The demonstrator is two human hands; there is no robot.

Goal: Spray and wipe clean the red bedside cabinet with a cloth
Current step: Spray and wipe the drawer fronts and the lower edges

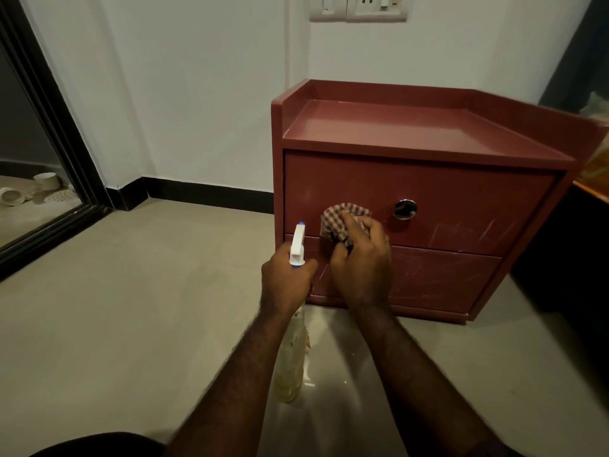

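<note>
Head view.

Red bedside cabinet: stood on a pale tiled floor against a white wall, its raised rim running round the back and sides of the top. Two drawer fronts are seen, one above the other. The upper drawer front carries a round chrome recessed pull; the lower drawer front is marked with pale scratches and smears.

Checked cloth: bunched, red-and-white, pressed against the left part of the upper drawer front, just left of the pull and apart from it.

Right hand: fingers are curled and clenched round the cloth, which is held flat to the drawer face near the seam between the two drawers.

Spray bottle: clear body with yellowish liquid, white trigger head with a blue nozzle tip pointed toward the cabinet's left front edge. It is held upright just beside the cabinet's lower left corner.

Left hand: fingers are wrapped round the bottle neck below the trigger head; whether the trigger is pressed cannot be told.

Surroundings: a black-framed mirror is leaned at the left; a black skirting board runs along the wall; a white switch and socket plate is mounted above the cabinet.
</note>
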